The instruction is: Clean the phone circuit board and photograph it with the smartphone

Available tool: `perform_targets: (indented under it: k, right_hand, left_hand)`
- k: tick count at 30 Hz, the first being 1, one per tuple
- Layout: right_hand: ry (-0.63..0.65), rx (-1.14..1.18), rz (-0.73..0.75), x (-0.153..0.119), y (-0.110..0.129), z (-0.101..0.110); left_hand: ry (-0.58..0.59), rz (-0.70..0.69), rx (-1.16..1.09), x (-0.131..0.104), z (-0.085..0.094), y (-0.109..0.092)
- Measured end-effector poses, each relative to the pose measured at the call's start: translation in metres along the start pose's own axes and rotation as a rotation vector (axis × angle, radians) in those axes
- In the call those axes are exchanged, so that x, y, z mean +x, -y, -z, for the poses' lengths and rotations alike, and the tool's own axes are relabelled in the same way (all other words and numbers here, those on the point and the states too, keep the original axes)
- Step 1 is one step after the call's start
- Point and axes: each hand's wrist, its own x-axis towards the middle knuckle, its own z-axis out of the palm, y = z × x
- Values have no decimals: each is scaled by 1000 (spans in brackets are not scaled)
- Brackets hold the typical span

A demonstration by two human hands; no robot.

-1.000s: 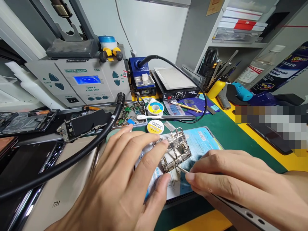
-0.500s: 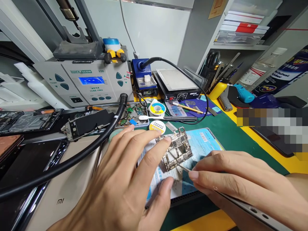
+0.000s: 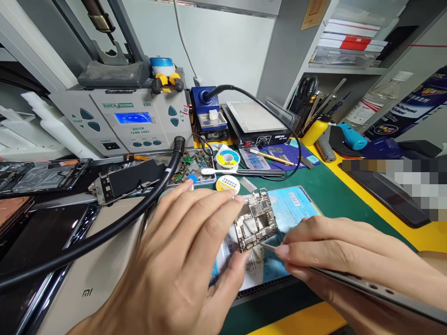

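Observation:
A small phone circuit board (image 3: 256,221) is tilted above a blue and white printed sheet (image 3: 293,209). My left hand (image 3: 181,251) grips the board between its index finger at the upper left edge and its thumb at the lower left corner. Metal tweezers (image 3: 370,284) are pinched in my right hand (image 3: 335,256), and their tip meets the board's lower edge. Whether the tip grips the board or only touches it cannot be told.
At the back left stands a grey hot air station (image 3: 122,121), its black hose (image 3: 104,239) crossing the left side. Behind the board are a solder spool (image 3: 227,159), a brush (image 3: 244,172) and a hot plate (image 3: 258,121). Phones (image 3: 94,256) lie at left.
My left thumb has closed up onto the board's lower corner. The board has turned and shifted slightly, and the tweezers have stayed at its lower edge.

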Motion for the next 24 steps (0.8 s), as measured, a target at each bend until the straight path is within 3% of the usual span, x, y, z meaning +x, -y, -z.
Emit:
perform_targets:
  k: [5,12,24]
  right_hand:
    - [4,109,-77,0,0,1]
    - [7,207,-38,6,-5,-1]
    - [16,159,-47,8,-3,0]
  left_hand:
    - [-31,-3,-10,1,0,1]
    - [-25,-2,-24,1,0,0]
    - [-12,11,-7,-1,-2,1]
